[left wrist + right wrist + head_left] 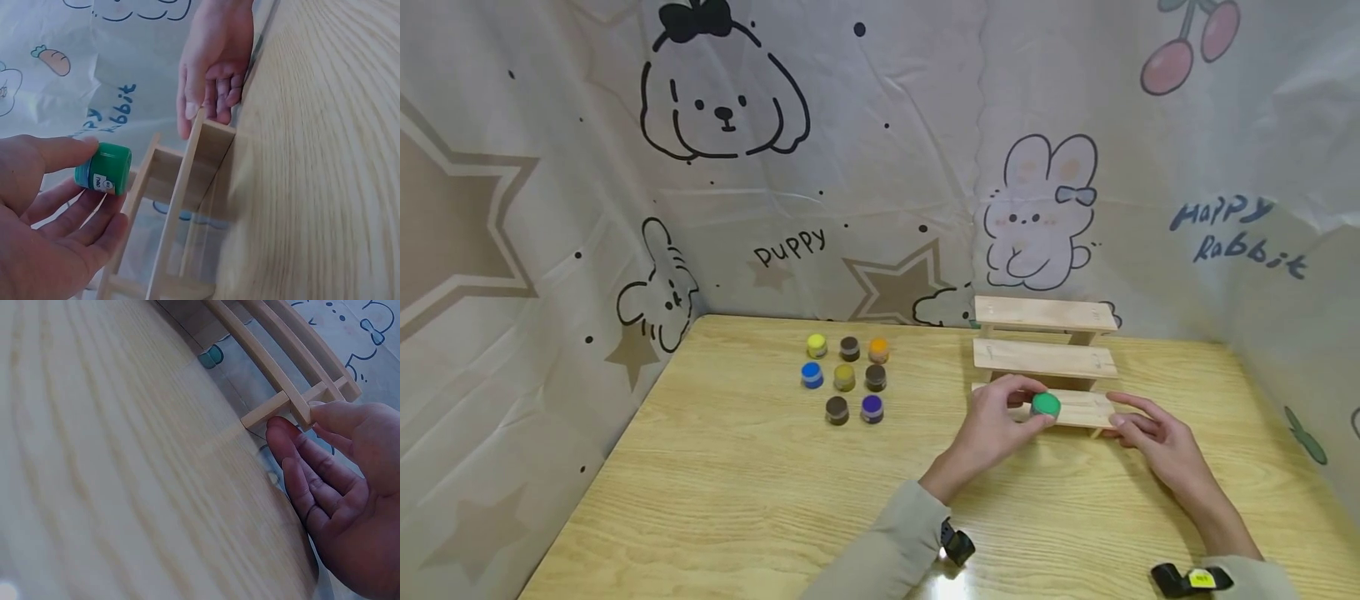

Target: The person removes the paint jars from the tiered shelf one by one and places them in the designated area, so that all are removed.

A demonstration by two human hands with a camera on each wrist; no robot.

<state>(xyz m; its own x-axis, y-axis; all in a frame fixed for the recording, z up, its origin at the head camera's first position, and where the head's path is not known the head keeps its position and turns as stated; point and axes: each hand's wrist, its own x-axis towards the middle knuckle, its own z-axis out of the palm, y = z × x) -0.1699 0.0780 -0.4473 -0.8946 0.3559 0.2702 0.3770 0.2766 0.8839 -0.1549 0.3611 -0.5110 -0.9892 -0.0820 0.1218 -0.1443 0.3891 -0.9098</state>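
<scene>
My left hand (996, 421) pinches a small green-lidded paint jar (1045, 406) between thumb and fingers. In the left wrist view the green jar (109, 169), with a white label on its side, is held above the steps of a three-tier wooden display stand (1045, 358). The head view shows it in front of the lowest tier. My right hand (1165, 450) holds the right end of that lowest tier. In the right wrist view, the thumb lies on the board's end (303, 415), with the other fingers curved below it.
Left of the stand, several small paint jars stand in rows on the wood-grain table (737, 483); among them are a yellow jar (816, 346), an orange jar (878, 350), a blue jar (812, 375) and a purple jar (872, 409). A printed curtain (887, 167) hangs behind.
</scene>
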